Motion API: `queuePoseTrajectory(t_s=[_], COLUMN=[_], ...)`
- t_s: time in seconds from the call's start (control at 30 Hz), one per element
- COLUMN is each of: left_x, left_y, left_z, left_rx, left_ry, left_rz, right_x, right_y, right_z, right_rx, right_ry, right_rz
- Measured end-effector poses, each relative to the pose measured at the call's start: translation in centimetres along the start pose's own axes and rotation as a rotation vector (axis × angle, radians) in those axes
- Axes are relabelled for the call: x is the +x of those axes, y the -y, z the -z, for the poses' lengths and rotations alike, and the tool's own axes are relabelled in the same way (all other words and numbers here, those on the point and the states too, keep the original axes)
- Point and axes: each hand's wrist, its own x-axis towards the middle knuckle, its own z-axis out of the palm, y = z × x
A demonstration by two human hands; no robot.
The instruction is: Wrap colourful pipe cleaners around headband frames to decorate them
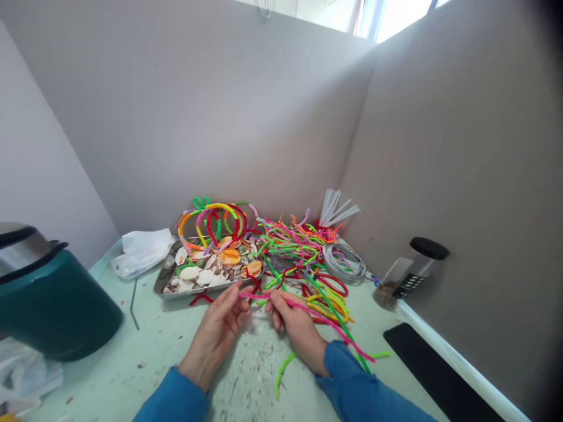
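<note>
Pink strand: we hold a long, bright-pink, fuzzy pipe cleaner (254,296) over the pale green, paint-flecked table (167,351), in front of the tray; its free end slants away beneath our right wrist.
Left fingers: our left hand (222,316) pinches the strand near its end, thumb and forefinger nearly together.
Right fingers: our right hand (299,331) grips the same strand a little farther along, its fingers drawn in narrow.
Rings done: several multicoloured, fuzzy pipe-cleaner rings (220,206) stand over the shallow, silver metal tray (182,293), one topped with green loops; we judge these already shaped.
Shells: flat white and orange seashells (205,276) fill the tray; we see none on our strand.
Strand so far: ours is a single open length, so we judge this piece barely begun; whether its pinched end is twisted, we cannot tell.
Left over: a tangled, many-coloured heap of loose pipe cleaners (303,243) lies beyond our right hand, plenty unused, beside a coil of thin grey wire (356,271). One short, lime-green fuzzy piece (281,372) lies nearer us, apart.
</note>
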Motion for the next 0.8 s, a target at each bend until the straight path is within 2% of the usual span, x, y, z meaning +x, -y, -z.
queuePoseTrajectory(t_s=[0.2,0.33,0.47,0.63,0.8], left_x=[-0.31,-0.25,0.00,0.36,0.19], left_y=[0.47,0.22,-0.13,-0.20,-0.36], left_z=[-0.65,-0.51,-0.16,0.17,0.15], left_rx=[0.155,0.115,-0.003,-0.050,-0.022], left_ry=[0.086,0.059,-0.021,-0.055,-0.054], left_rz=[0.088,-0.009,-0.111,-0.165,-0.157], right_x=[0.08,0.08,0.30,0.61,0.61], right_y=[-0.38,-0.75,-0.55,-0.18,-0.02], right_z=[0.05,-0.17,-0.15,0.18,0.14], right_rx=[-0.004,0.070,0.198,0.312,0.313], right_ry=[0.028,0.008,-0.066,-0.134,-0.175], right_rz=[-0.006,-0.049,-0.060,-0.062,-0.063])
